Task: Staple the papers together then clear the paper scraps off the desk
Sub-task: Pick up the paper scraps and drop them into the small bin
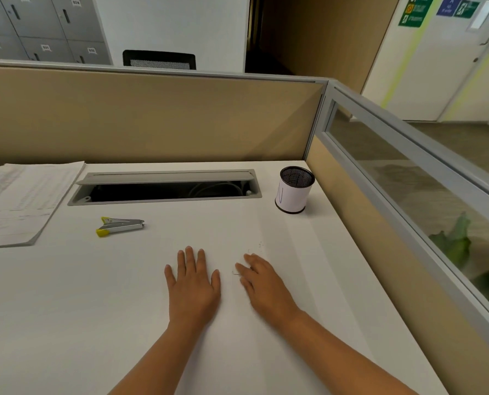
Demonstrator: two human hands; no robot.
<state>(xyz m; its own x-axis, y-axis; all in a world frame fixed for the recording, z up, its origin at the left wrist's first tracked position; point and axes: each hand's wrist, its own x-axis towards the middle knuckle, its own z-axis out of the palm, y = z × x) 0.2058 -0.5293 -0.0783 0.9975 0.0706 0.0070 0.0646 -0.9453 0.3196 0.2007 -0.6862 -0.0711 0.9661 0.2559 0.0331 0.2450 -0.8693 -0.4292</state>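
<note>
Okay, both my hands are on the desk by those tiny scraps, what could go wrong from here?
1. The scraps are tiny and pale on the white desk; some could be missed.
2. Your right hand could sweep them off the desk edge.
3. Swept away from you, they could drop into the open cable tray.

The single head-worn camera looks forward and down from close above the near edge of the table (pixel 66 323), facing the far partition (pixel 152 115).
</note>
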